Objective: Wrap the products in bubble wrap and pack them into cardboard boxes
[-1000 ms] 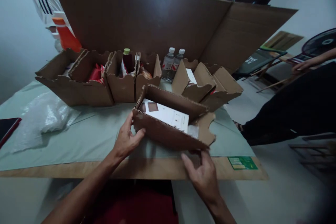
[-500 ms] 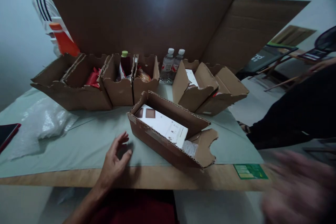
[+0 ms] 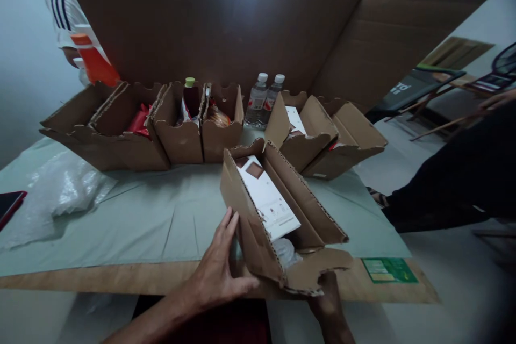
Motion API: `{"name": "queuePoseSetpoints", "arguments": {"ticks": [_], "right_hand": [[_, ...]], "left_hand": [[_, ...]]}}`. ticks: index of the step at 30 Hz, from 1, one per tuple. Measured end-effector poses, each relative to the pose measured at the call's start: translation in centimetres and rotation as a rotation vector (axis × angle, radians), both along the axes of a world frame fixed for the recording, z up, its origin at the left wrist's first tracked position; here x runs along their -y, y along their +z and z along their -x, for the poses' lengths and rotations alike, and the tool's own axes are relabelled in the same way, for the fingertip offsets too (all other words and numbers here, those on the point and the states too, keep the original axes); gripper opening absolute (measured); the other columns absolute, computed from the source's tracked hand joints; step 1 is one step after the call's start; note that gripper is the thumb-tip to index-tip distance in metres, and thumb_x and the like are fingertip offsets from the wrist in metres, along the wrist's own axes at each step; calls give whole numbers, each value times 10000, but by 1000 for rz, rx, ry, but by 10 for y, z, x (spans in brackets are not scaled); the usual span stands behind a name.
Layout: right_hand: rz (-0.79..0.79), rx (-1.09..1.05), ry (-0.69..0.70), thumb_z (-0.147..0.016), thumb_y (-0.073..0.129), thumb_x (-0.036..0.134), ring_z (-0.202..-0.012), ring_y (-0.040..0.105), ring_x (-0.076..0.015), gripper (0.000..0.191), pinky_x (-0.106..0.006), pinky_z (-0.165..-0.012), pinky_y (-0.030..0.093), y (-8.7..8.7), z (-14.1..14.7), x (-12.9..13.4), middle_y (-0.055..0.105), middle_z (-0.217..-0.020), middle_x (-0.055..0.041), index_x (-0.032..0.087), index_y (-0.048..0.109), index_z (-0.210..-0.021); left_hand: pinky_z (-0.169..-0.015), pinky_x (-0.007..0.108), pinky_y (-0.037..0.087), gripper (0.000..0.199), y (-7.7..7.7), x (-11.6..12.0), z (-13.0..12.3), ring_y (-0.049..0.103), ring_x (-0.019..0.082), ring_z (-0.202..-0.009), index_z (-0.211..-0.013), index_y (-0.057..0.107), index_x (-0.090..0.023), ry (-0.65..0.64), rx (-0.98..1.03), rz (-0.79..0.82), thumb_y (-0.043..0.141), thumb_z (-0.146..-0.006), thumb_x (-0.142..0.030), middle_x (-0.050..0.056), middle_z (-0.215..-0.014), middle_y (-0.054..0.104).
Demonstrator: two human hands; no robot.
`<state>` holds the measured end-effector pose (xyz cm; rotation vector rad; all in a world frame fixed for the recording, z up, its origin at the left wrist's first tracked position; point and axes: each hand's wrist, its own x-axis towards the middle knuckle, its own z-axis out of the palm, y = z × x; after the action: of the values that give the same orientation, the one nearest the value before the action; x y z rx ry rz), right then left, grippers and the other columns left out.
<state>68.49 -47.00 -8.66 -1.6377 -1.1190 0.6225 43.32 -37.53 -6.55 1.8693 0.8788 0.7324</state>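
1. The hands are both at the open box (image 3: 246, 223): the left hand (image 3: 220, 271) has its fingertips against the box's left wall and its thumb spread apart, not closed around anything.
2. The right hand (image 3: 328, 298) is at the near end, partly hidden beneath the torn flap (image 3: 322, 269); whether it grips the cardboard, I cannot tell.
3. The open box sits slantwise on the table (image 3: 121, 278), its near end over the wooden edge. Inside lies a white carton (image 3: 271, 201), with clear plastic (image 3: 285, 252) at its near end.
4. Beyond, on the green cloth (image 3: 181, 215), stand two clear bottles (image 3: 264, 102), between the left-hand boxes (image 3: 177, 142) and the right-hand boxes (image 3: 300, 148).
5. The left-hand boxes hold a red packet (image 3: 140, 120) and a dark bottle (image 3: 191, 98), among other things; the right-hand boxes hold another white carton (image 3: 295, 120).
6. Crumpled plastic wrap (image 3: 66, 188) lies at far left, a green card (image 3: 389, 270) at the right edge.
7. A tall cardboard panel (image 3: 221, 32) rises behind.
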Motion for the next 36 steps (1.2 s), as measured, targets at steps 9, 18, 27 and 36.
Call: {"name": "queuePoseSetpoints", "arguments": {"ticks": [9, 18, 27, 36], "right_hand": [[13, 144, -114, -726, 740, 575, -990, 754, -336, 523, -446, -832, 638, 12, 13, -54, 805, -1054, -135, 192, 743, -1081], [50, 172, -115, -740, 735, 626, -1100, 724, -358, 596, -496, -946, 591, 16, -12, -63, 778, -1156, -164, 185, 706, -1139], [19, 121, -183, -770, 746, 629, -1149, 706, -351, 623, -492, -962, 578, 13, 1, -65, 753, -1218, -170, 190, 677, -1206], [-40, 241, -43, -881, 634, 494, -904, 739, -257, 371, -383, -814, 599, 44, 3, -115, 777, -1011, -102, 208, 660, -1115]], "left_hand": [[-1291, 626, 224, 1176, 0, -53, -15, 147, 400, -1609, -1669, 44, -244, -36, 11, -102, 760, -736, -235, 174, -1744, 131], [-1282, 623, 259, 1044, -3, -57, -40, 207, 380, -1599, -1665, 104, -240, 3, 50, -136, 687, -798, -231, 168, -1730, 205], [-1276, 617, 275, 1032, 0, -72, -46, 221, 380, -1596, -1660, 158, -232, -44, 44, -113, 675, -768, -243, 150, -1731, 218], [-1158, 487, 471, 830, 14, -119, -41, 470, 320, -1467, -1593, 363, -204, 11, 71, -124, 630, -807, -217, 148, -1624, 443]]}}
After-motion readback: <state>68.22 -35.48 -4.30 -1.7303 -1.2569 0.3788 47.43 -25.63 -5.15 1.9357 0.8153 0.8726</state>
